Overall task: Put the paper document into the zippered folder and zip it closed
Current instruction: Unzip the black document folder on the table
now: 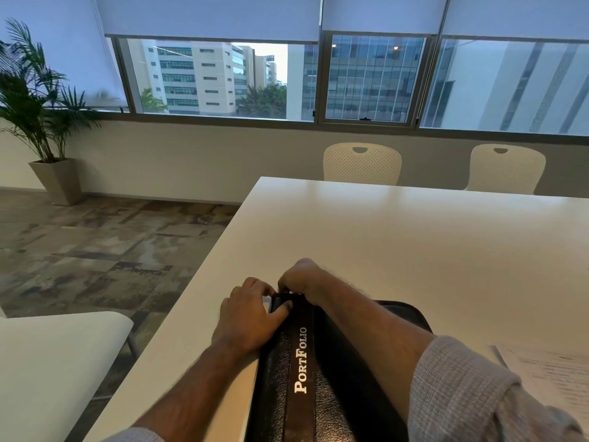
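We hold one black zippered folder (306, 371) at the near left edge of the white table (398, 237), its spine turned up toward us with the word "PortFolio" printed along it in white. Our left hand (247, 317) lies on the folder's left side near its far end, fingers bent over the top corner and the thumb pressing flat against the spine. Our right hand (301, 280) meets it at that same far corner, fingers curled tightly down onto the folder's edge; they seem to pinch something small there, but we cannot tell whether it is a zipper pull, as the fingertips hide it. The right forearm crosses over the folder's right half, with a grey sleeve (462, 393) pushed up toward the elbow.

One paper document (548, 378), printed with fine lines, lies flat on the table to the right of the folder, well apart from both hands and outside the folder.

Beyond the table's far edge we count two white perforated chairs (361, 162). One potted palm (41, 100) stands on the floor at far left under the windows. One pale seat (54, 355) sits at near left.
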Demonstrator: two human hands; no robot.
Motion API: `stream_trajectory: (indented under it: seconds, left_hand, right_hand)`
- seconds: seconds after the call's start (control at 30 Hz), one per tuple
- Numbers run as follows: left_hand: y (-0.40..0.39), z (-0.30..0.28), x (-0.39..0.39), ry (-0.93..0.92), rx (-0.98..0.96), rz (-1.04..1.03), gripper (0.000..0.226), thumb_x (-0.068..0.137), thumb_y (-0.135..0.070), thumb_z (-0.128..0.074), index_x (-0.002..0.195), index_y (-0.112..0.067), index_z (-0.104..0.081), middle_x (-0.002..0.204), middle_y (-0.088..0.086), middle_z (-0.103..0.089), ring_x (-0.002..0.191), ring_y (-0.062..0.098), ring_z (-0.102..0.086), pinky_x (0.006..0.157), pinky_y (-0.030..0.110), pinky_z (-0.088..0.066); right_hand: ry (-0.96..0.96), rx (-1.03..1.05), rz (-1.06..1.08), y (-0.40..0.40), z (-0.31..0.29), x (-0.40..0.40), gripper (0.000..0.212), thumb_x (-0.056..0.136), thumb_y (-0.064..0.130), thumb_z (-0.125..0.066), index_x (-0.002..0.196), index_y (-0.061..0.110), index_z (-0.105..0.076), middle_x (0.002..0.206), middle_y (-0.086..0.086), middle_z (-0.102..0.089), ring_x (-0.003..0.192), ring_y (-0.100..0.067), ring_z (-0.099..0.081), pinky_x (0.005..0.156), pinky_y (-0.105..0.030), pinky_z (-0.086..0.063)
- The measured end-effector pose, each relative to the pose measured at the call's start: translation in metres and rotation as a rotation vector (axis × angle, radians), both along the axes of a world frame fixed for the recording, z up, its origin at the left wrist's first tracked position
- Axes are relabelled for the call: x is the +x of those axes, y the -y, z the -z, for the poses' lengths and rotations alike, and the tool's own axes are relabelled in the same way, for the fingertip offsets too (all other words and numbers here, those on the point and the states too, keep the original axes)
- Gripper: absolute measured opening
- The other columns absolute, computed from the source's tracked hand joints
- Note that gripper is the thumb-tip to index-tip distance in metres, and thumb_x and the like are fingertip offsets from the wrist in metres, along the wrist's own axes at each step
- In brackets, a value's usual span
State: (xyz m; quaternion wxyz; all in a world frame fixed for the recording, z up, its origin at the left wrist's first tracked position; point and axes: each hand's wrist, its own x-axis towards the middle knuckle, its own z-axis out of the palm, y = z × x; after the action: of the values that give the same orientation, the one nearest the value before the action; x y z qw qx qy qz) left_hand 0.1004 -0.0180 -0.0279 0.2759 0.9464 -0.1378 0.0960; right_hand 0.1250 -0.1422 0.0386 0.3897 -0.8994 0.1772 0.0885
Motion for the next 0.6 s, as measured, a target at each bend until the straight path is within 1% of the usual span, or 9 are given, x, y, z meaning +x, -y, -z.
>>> stream_trajectory:
  seconds: [0.03, 0.1, 0.23, 0.33, 0.4, 0.47, 0.57, 0.6]
  left_hand:
    - [0.000, 0.000, -0.001, -0.010, 0.010, 0.001, 0.053, 0.082, -0.065, -0.055, 0.116, -0.026, -0.058, 0.121, -0.009, -0.055, 0.107, 0.010, -0.052, 0.092, 0.034, -0.042]
    - [0.000, -0.001, -0.002, -0.021, 0.019, 0.001, 0.052, 0.082, -0.067, -0.054, 0.116, -0.027, -0.057, 0.122, -0.010, -0.055, 0.107, 0.010, -0.050, 0.091, 0.033, -0.041]
    - [0.001, -0.002, -0.003, -0.027, 0.043, -0.001, 0.052, 0.082, -0.068, -0.052, 0.117, -0.029, -0.056, 0.122, -0.011, -0.055, 0.107, 0.010, -0.049, 0.088, 0.032, -0.038]
    - [0.001, -0.003, -0.002, -0.040, 0.044, -0.009, 0.054, 0.082, -0.067, -0.053, 0.121, -0.029, -0.054, 0.125, -0.010, -0.054, 0.111, 0.011, -0.049, 0.092, 0.034, -0.039]
    - [0.001, -0.002, -0.002, -0.044, 0.044, -0.011, 0.055, 0.083, -0.066, -0.054, 0.123, -0.028, -0.054, 0.126, -0.010, -0.053, 0.112, 0.012, -0.049, 0.094, 0.035, -0.039]
    - [0.000, -0.002, -0.001, -0.040, 0.053, -0.002, 0.053, 0.084, -0.066, -0.052, 0.122, -0.029, -0.055, 0.125, -0.010, -0.053, 0.111, 0.011, -0.049, 0.093, 0.034, -0.039]
    - [0.000, -0.003, -0.001, -0.049, 0.068, 0.013, 0.052, 0.084, -0.067, -0.050, 0.121, -0.030, -0.056, 0.124, -0.011, -0.053, 0.111, 0.011, -0.048, 0.092, 0.034, -0.038]
    - [0.000, -0.003, -0.001, -0.054, 0.066, 0.017, 0.052, 0.084, -0.067, -0.050, 0.121, -0.031, -0.056, 0.124, -0.012, -0.053, 0.111, 0.011, -0.048, 0.092, 0.034, -0.038]
  right_hand:
    - [-0.005, -0.001, 0.020, 0.004, 0.000, -0.003, 0.011, 0.079, 0.005, -0.069, 0.079, 0.004, -0.058, 0.079, -0.008, -0.059, 0.077, -0.022, -0.061, 0.082, -0.034, -0.058]
    - [0.000, 0.001, 0.044, 0.012, 0.000, -0.007, 0.020, 0.078, 0.006, -0.071, 0.073, 0.009, -0.051, 0.076, -0.007, -0.057, 0.074, -0.020, -0.060, 0.078, -0.034, -0.058]
    - [0.025, -0.005, 0.048, 0.013, -0.001, -0.009, 0.022, 0.078, 0.008, -0.071, 0.070, 0.009, -0.051, 0.073, -0.006, -0.056, 0.065, -0.016, -0.056, 0.074, -0.033, -0.057]
    - [0.049, 0.034, 0.046, 0.001, -0.001, -0.008, 0.022, 0.079, 0.006, -0.070, 0.069, 0.009, -0.051, 0.069, -0.005, -0.055, 0.058, -0.015, -0.052, 0.063, -0.031, -0.054]
    - [0.047, 0.055, 0.050, -0.002, 0.000, -0.008, 0.018, 0.079, 0.006, -0.069, 0.070, 0.008, -0.054, 0.069, -0.005, -0.056, 0.058, -0.015, -0.054, 0.066, -0.032, -0.056]
    - [0.037, 0.032, 0.047, 0.003, 0.000, -0.008, 0.017, 0.077, 0.006, -0.070, 0.071, 0.008, -0.054, 0.070, -0.006, -0.057, 0.061, -0.017, -0.057, 0.070, -0.033, -0.057]
    - [0.044, -0.010, 0.039, 0.009, 0.001, -0.009, 0.016, 0.074, 0.008, -0.071, 0.070, 0.008, -0.055, 0.071, -0.006, -0.059, 0.065, -0.018, -0.059, 0.073, -0.033, -0.057]
    - [0.056, -0.021, 0.037, 0.008, 0.001, -0.009, 0.015, 0.072, 0.011, -0.071, 0.069, 0.009, -0.057, 0.073, -0.006, -0.061, 0.069, -0.019, -0.062, 0.079, -0.036, -0.058]
